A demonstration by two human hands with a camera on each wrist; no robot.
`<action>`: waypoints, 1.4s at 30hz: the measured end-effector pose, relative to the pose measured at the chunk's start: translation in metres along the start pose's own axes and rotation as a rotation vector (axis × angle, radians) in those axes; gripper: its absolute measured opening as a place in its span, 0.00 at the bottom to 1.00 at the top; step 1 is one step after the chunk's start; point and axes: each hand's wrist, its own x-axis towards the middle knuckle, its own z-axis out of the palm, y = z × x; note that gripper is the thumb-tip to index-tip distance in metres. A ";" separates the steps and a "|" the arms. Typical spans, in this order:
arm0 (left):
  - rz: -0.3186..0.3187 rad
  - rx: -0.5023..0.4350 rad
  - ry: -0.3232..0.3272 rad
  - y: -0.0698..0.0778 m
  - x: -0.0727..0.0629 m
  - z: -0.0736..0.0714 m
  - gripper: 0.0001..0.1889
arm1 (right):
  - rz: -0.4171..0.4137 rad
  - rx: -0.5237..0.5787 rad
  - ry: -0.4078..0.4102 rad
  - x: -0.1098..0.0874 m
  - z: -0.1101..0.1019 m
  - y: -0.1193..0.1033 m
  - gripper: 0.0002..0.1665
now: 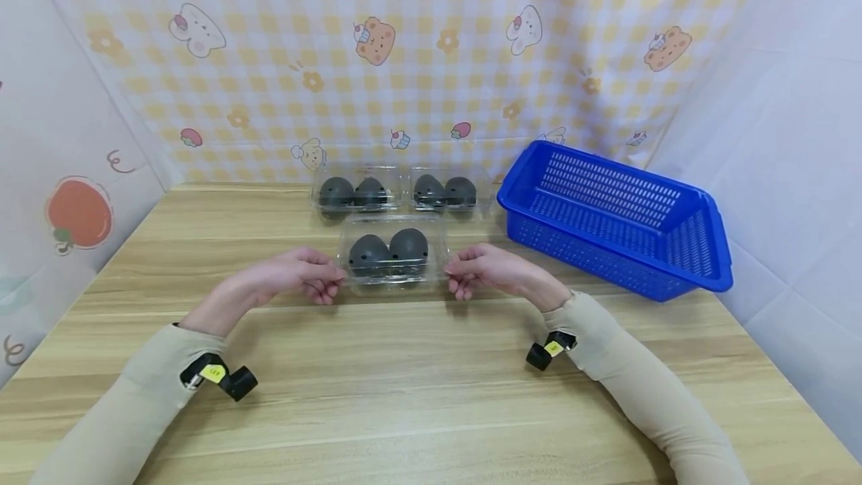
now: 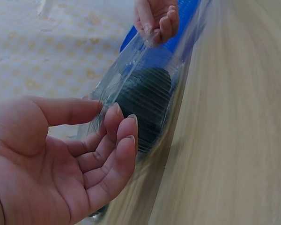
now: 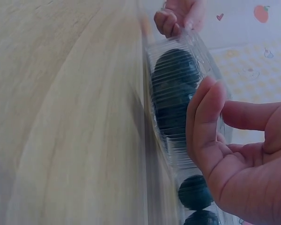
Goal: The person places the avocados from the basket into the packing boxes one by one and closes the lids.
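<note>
A clear plastic clamshell box (image 1: 393, 283) with two dark, egg-shaped pieces (image 1: 408, 247) inside is between my hands, its lid down. My left hand (image 1: 306, 274) pinches the near left corner between thumb and fingertips. At the near right corner, my right hand (image 1: 488, 269) pinches the rim the same way. The ribbed side of the box (image 2: 145, 108) shows in the left wrist view, with my right hand (image 2: 157, 18) at its far end. In the right wrist view, the fingers (image 3: 203, 117) bend round the box edge.
Two more clear boxes, one on the left (image 1: 357, 200) and one on the right (image 1: 450, 197), stand behind, each with two dark pieces. A blue perforated basket (image 1: 694, 245) stands at the right. A patterned cloth (image 1: 417, 88) hangs behind the wooden table (image 1: 404, 395).
</note>
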 end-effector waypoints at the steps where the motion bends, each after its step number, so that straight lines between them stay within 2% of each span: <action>1: 0.004 -0.002 -0.001 -0.001 0.000 -0.002 0.16 | 0.002 -0.002 0.004 0.001 0.001 0.000 0.12; 8: 0.023 0.018 -0.034 -0.012 -0.001 -0.015 0.17 | 0.009 -0.016 0.030 0.009 0.009 -0.002 0.14; 26: 0.069 0.063 -0.121 -0.024 -0.018 -0.047 0.15 | 0.008 -0.020 -0.004 0.035 0.032 -0.010 0.08; 34: 0.041 0.059 -0.105 -0.024 -0.026 -0.058 0.17 | -0.004 -0.023 -0.017 0.045 0.039 -0.013 0.14; 42: 0.057 0.052 -0.098 -0.022 -0.029 -0.063 0.15 | -0.031 -0.019 -0.003 0.050 0.042 -0.015 0.16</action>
